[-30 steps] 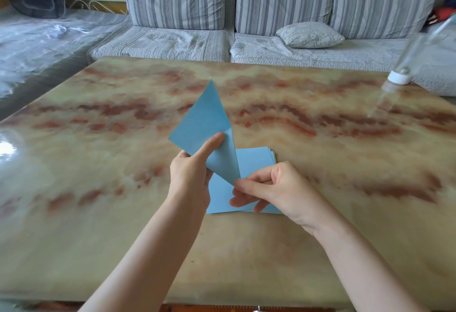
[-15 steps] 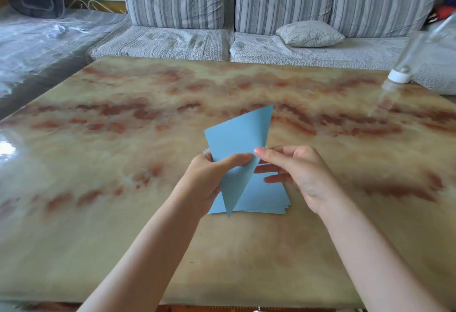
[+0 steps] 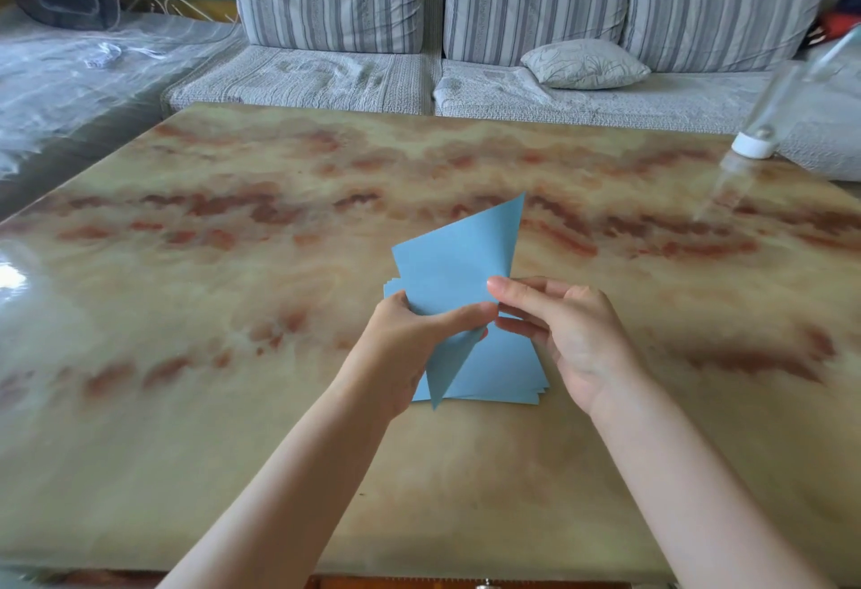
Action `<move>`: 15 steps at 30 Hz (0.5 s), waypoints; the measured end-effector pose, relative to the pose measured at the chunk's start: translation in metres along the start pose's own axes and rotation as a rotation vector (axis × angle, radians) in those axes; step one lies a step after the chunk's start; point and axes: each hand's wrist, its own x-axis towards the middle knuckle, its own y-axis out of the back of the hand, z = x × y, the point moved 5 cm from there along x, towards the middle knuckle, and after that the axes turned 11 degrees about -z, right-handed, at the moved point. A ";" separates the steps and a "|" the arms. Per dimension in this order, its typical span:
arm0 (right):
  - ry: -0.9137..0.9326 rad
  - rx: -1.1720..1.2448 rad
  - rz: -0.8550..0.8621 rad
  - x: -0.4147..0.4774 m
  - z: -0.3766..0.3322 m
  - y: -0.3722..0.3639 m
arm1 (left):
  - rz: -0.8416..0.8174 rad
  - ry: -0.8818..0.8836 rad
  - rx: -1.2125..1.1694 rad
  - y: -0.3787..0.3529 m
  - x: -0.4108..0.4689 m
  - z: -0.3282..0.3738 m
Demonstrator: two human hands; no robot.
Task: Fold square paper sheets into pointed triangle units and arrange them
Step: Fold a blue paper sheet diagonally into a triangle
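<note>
A blue paper sheet (image 3: pixel 459 262), folded once into a triangle, is held above the marble table (image 3: pixel 233 309). One point aims up and right, another down toward me. My left hand (image 3: pixel 410 332) grips its lower left part, thumb lying across the front. My right hand (image 3: pixel 563 332) pinches the sheet's right edge between thumb and fingers. Under both hands lies a stack of flat blue sheets (image 3: pixel 498 378), partly hidden.
A clear bottle with a white cap (image 3: pixel 752 145) stands cap-down and tilted at the table's far right edge. A grey striped sofa (image 3: pixel 512 29) with a small cushion (image 3: pixel 584 62) runs behind the table. Bare marble surrounds the stack.
The folded sheet has swung round: its long point went from up-left to up-right. My right hand moved from the lower corner up to the right edge. The last half second shows little motion.
</note>
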 end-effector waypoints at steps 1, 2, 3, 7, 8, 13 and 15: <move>-0.015 0.053 -0.003 0.000 0.001 0.000 | -0.010 -0.005 0.006 -0.001 0.000 0.001; -0.031 0.094 -0.005 0.001 0.002 0.000 | -0.021 -0.011 0.010 -0.002 0.000 0.003; -0.044 0.123 -0.005 0.002 0.003 0.000 | -0.026 -0.015 0.012 -0.003 0.000 0.003; -0.053 0.179 0.009 0.004 0.004 0.001 | -0.030 -0.021 0.007 -0.006 -0.001 0.004; -0.049 0.177 0.020 0.005 0.004 0.001 | -0.028 -0.020 0.004 -0.006 -0.001 0.004; -0.030 0.210 0.068 0.008 0.002 0.003 | -0.044 0.014 0.048 -0.005 -0.002 0.002; -0.035 0.199 0.073 0.009 0.001 0.004 | -0.047 0.031 0.057 -0.004 -0.003 0.000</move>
